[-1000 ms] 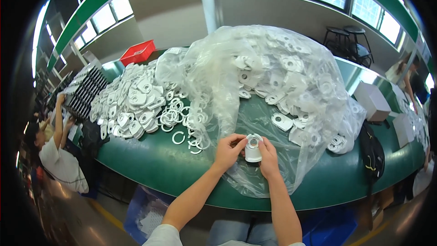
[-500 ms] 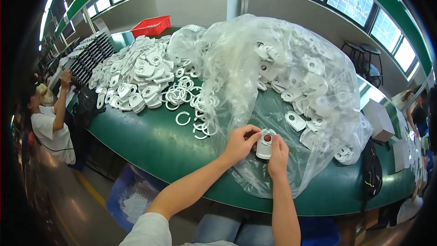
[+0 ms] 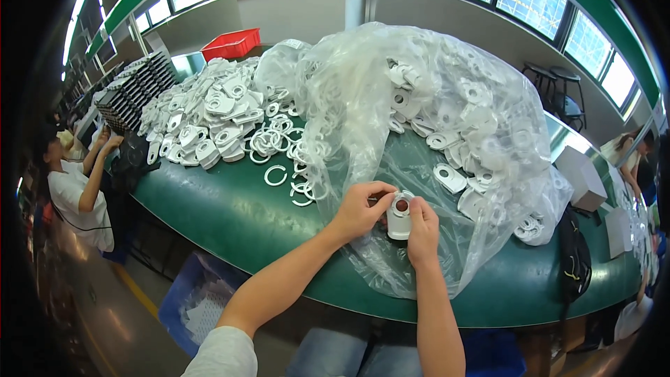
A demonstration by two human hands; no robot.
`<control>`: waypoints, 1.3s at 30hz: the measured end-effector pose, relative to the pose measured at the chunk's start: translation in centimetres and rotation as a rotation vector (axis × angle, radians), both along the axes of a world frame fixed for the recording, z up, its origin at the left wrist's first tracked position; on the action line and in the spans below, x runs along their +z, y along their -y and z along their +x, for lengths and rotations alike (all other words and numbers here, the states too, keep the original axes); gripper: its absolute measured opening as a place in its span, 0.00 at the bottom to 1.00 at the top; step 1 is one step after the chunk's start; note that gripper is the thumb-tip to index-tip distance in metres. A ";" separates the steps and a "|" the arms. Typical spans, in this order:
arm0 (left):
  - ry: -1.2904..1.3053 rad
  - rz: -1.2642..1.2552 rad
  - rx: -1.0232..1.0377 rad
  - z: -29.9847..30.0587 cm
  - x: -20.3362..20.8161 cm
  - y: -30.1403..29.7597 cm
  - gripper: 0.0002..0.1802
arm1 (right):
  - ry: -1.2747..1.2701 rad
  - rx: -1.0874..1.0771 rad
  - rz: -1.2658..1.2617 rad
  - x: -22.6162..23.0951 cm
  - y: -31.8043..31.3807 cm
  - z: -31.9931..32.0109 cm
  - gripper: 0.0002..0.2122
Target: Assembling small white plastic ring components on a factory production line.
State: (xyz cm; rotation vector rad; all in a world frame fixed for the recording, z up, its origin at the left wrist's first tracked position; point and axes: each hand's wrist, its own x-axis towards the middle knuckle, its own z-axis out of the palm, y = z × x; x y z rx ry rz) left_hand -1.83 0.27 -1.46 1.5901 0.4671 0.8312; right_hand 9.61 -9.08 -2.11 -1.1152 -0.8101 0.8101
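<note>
Holding a white part [image 3: 399,226], hands [image 3: 359,213] [image 3: 423,233] have bare tabletop [image 3: 223,202] leftward to the edge [image 3: 209,241].

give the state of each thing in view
left hand: closed on white part
right hand: gripping its right side
white part: held between both hands
clear plastic: crumpled, draped
loose white parts: heaped
white rings: loose, scattered
red crate: upright
blue bin: open-topped, holding white pieces

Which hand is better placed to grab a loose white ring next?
Probably the left hand: the loose white rings lie on that side, closer to it, while the right hand could hold the white part.
</note>
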 end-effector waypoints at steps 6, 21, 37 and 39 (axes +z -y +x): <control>0.018 0.048 0.035 -0.1 0.6 0.2 0.10 | 0.162 -0.036 -0.007 -0.3 0.0 0.3 0.13; 0.012 0.244 0.012 -0.3 1.5 0.1 0.05 | 0.225 -0.056 0.005 0.4 0.3 -0.3 0.11; 0.001 0.071 0.037 -0.3 0.4 -0.3 0.05 | 0.097 0.008 0.000 0.7 0.2 -0.5 0.09; -0.020 0.073 0.017 -0.4 0.6 -0.3 0.05 | 0.185 -0.032 -0.019 0.7 0.4 -0.5 0.08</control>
